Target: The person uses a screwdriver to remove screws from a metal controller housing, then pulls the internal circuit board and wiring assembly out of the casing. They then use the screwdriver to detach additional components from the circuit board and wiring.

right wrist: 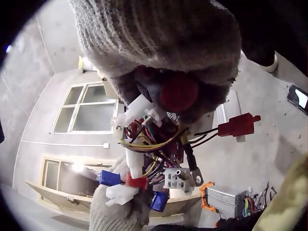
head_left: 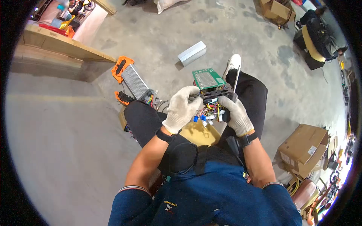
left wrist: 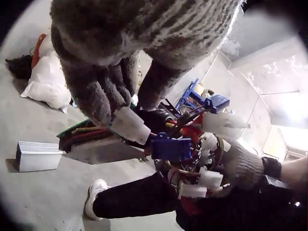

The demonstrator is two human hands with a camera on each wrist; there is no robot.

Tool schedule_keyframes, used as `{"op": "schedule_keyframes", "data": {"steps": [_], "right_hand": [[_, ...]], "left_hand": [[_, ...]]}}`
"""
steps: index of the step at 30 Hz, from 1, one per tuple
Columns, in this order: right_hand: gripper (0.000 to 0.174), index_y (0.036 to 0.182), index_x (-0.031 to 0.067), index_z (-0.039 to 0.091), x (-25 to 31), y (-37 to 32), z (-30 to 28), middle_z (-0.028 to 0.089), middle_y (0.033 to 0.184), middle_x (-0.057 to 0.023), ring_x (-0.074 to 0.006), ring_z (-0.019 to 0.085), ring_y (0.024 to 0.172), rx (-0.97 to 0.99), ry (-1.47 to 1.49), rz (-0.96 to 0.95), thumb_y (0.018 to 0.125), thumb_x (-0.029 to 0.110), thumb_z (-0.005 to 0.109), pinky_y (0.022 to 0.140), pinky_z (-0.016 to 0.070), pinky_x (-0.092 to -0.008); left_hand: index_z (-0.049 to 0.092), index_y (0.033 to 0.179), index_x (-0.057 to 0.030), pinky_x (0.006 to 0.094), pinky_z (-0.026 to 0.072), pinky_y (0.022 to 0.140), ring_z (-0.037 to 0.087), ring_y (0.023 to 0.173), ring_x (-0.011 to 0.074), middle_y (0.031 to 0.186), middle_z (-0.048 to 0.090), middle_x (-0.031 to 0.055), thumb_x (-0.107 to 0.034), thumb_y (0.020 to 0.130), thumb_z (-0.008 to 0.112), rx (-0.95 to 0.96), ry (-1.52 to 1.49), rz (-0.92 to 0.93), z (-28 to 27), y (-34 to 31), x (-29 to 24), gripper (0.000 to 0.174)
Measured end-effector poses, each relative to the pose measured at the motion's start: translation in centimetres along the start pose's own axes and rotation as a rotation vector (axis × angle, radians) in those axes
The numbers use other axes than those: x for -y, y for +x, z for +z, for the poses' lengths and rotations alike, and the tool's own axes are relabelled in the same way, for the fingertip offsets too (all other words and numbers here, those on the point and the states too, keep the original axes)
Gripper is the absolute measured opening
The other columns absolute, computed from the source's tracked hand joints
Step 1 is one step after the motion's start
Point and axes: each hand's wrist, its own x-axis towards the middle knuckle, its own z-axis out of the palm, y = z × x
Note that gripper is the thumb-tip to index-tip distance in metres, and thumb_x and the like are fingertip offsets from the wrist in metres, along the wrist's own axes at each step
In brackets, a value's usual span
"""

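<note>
A green circuit board (head_left: 208, 78) with a black end plate (head_left: 218, 92) sits between my two gloved hands, over the lap. Its bundle of wires with white, blue and red connectors (right wrist: 137, 182) hangs from the near side. My left hand (head_left: 181, 109) holds the left end of the plate between thumb and fingers; in the left wrist view the curled fingers (left wrist: 108, 91) partly hide the board. My right hand (head_left: 238, 116) grips a screwdriver, its long metal shaft (head_left: 236, 79) pointing away from me and its red handle end (right wrist: 179, 94) showing under the glove.
An aluminium housing (head_left: 192, 54) lies on the floor ahead. To the left is a finned controller (head_left: 135, 82) with orange end pieces and wires. A yellow surface (head_left: 200, 135) lies between the legs. Cardboard boxes (head_left: 302, 147) stand at right; a wooden-edged ledge (head_left: 68, 43) is at left.
</note>
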Motion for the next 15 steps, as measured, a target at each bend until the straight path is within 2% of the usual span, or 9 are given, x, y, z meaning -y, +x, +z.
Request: {"op": "schedule_keyframes", "data": {"steps": [5, 8, 10, 12, 15], "right_hand": [[0.028, 0.116, -0.0001, 0.073, -1.4, -0.5, -0.1, 0.076, 0.093, -0.0057, -0.0125, 0.070, 0.066, 0.071, -0.014, -0.051, 0.100, 0.023, 0.072, 0.052, 0.0565, -0.0294], [0.028, 0.115, 0.0005, 0.073, -1.3, -0.7, -0.3, 0.076, 0.093, -0.0068, -0.0132, 0.070, 0.065, 0.100, -0.107, -0.053, 0.099, 0.023, 0.073, 0.052, 0.0563, -0.0291], [0.027, 0.115, 0.0006, 0.072, -0.5, -1.5, 0.0, 0.076, 0.093, -0.0071, -0.0136, 0.070, 0.066, 0.086, -0.125, -0.018, 0.099, 0.023, 0.074, 0.053, 0.0566, -0.0292], [0.027, 0.114, 0.0008, 0.072, 0.6, -1.4, 0.6, 0.075, 0.093, -0.0074, -0.0139, 0.071, 0.067, 0.085, -0.146, 0.019, 0.099, 0.023, 0.074, 0.053, 0.0568, -0.0293], [0.028, 0.116, 0.0013, 0.070, 1.6, -1.3, 1.2, 0.074, 0.095, -0.0063, -0.0140, 0.072, 0.074, 0.089, -0.152, 0.021, 0.098, 0.023, 0.074, 0.059, 0.0596, -0.0333]], "left_hand": [[0.076, 0.117, 0.0036, 0.0334, 0.0615, 0.086, 0.079, 0.094, 0.0196, 0.106, 0.081, 0.0162, -0.008, 0.096, 0.074, -0.064, 0.054, 0.084, 0.0, -1.5, 0.7, 0.024], [0.078, 0.114, 0.0019, 0.0343, 0.0617, 0.084, 0.080, 0.092, 0.0234, 0.104, 0.081, 0.0181, -0.008, 0.094, 0.074, -0.112, 0.137, 0.147, -0.1, -2.3, 0.7, 0.022], [0.079, 0.111, 0.0009, 0.0358, 0.0619, 0.083, 0.081, 0.091, 0.0272, 0.101, 0.081, 0.0190, -0.007, 0.093, 0.074, -0.121, 0.123, 0.089, 0.0, -2.4, 0.5, 0.020], [0.079, 0.110, 0.0006, 0.0368, 0.0618, 0.082, 0.081, 0.090, 0.0285, 0.100, 0.081, 0.0188, -0.008, 0.093, 0.074, -0.171, 0.144, 0.117, 0.2, -2.3, 0.7, 0.020], [0.079, 0.109, 0.0003, 0.0383, 0.0613, 0.082, 0.080, 0.090, 0.0307, 0.100, 0.081, 0.0195, -0.009, 0.093, 0.073, -0.206, 0.160, 0.089, 0.4, -2.3, 0.4, 0.019]]}}
